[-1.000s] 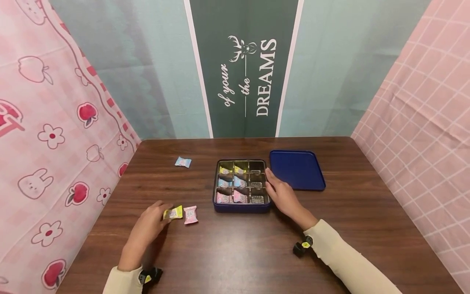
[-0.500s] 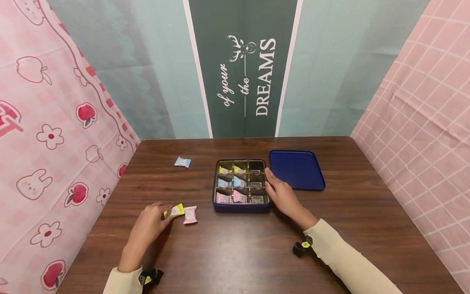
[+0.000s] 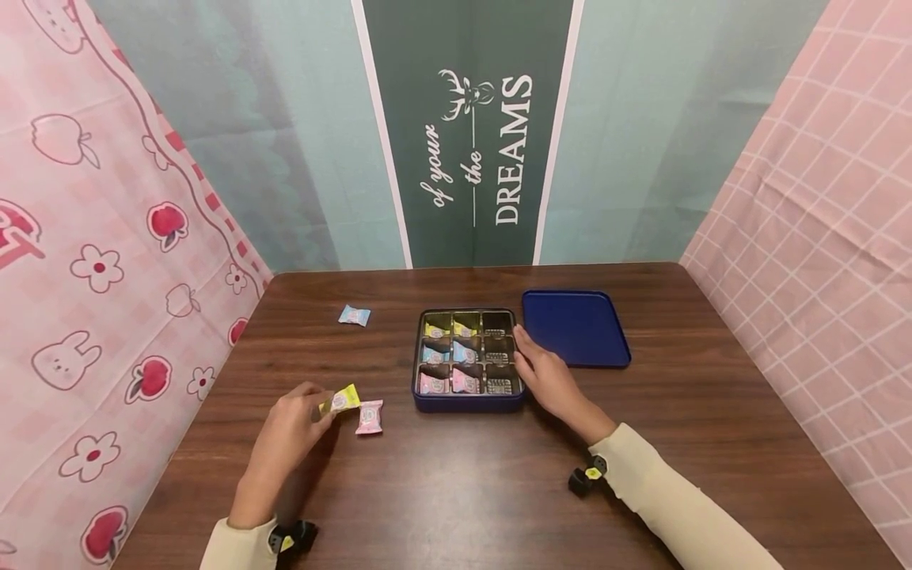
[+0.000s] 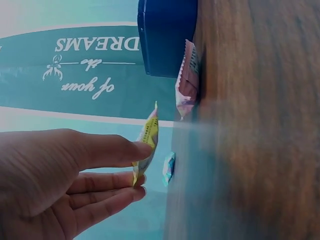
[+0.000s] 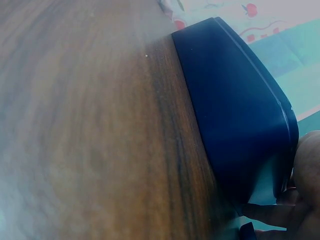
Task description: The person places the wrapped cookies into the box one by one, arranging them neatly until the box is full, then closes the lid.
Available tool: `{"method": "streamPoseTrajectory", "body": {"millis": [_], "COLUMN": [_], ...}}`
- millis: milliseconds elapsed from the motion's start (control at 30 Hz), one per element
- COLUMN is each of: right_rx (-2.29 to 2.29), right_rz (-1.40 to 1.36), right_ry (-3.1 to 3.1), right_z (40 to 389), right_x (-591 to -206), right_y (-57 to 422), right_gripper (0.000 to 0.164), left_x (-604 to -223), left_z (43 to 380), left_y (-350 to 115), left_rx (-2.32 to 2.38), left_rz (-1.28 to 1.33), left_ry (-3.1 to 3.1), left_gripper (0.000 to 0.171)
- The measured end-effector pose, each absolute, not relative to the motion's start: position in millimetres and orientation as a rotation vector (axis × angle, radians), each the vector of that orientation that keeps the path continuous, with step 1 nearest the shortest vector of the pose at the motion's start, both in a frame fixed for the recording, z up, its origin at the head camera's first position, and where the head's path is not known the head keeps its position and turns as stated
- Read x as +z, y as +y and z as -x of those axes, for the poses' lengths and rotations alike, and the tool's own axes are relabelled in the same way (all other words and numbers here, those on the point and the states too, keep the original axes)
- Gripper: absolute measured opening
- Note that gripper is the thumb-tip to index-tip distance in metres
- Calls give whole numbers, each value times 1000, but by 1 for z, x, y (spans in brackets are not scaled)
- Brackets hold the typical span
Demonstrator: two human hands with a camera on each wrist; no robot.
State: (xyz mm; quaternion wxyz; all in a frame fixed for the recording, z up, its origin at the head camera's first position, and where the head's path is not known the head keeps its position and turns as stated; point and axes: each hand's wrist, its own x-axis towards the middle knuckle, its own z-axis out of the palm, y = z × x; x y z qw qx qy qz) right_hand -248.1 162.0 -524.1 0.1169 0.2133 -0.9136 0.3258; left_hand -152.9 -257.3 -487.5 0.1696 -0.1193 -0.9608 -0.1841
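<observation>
My left hand (image 3: 290, 431) pinches a yellow wrapped candy (image 4: 148, 137) between thumb and fingertips, lifted off the wood in the left wrist view. Just right of it a pink wrapped candy (image 3: 370, 417) lies on the table. In the middle stands a dark blue tin (image 3: 466, 404) with a divided tray. Its left and middle columns hold yellow, blue and pink candies, back to front; the right column shows bare compartments. Fairly straight fingers of my right hand (image 3: 552, 384) rest along the tin's right side. Part of that hand is cut off in the right wrist view.
The tin's blue lid (image 3: 577, 328) lies flat behind my right hand. A light blue wrapped candy (image 3: 355, 315) is at the table's back left. Printed curtains (image 3: 470, 158) hang at the table's back and both sides.
My left hand has raised the yellow candy slightly, up and away from the table beside the pink one. The right hand, tin and lid stay put.
</observation>
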Motion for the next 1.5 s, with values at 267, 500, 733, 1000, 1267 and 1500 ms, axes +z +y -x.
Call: {"method": "streamPoseTrajectory", "body": {"millis": [267,500,733,1000,1267,1500], "right_rx": [954,950,935,944,944,945], "right_rz": [-615,-618,-625,-624,-615,-611], "right_ry": [-2683,-2672,-2645,-2654,-2655,-2652], "right_z": [248,248,249,248,246,245], "right_x": [-525,-526,-528,-526,-526,-526], "right_y": [162,162,163,162,162,162], "right_gripper": [52,52,51,52,51,51], "left_x": [-485,-479,-476,-467,-460,-462], "left_z": [157,162,170,176,186,193], "left_y": [-251,-245,-237,-229,-215,-199], "left_rx": [-610,-689,-656,-702,-750,-830], "left_rz": [403,371,466,501,572,579], "left_ry": [-2590,-2598,-2494,-2490,-2483,-2512], "left_gripper": [28,28,30,34,35,34]}}
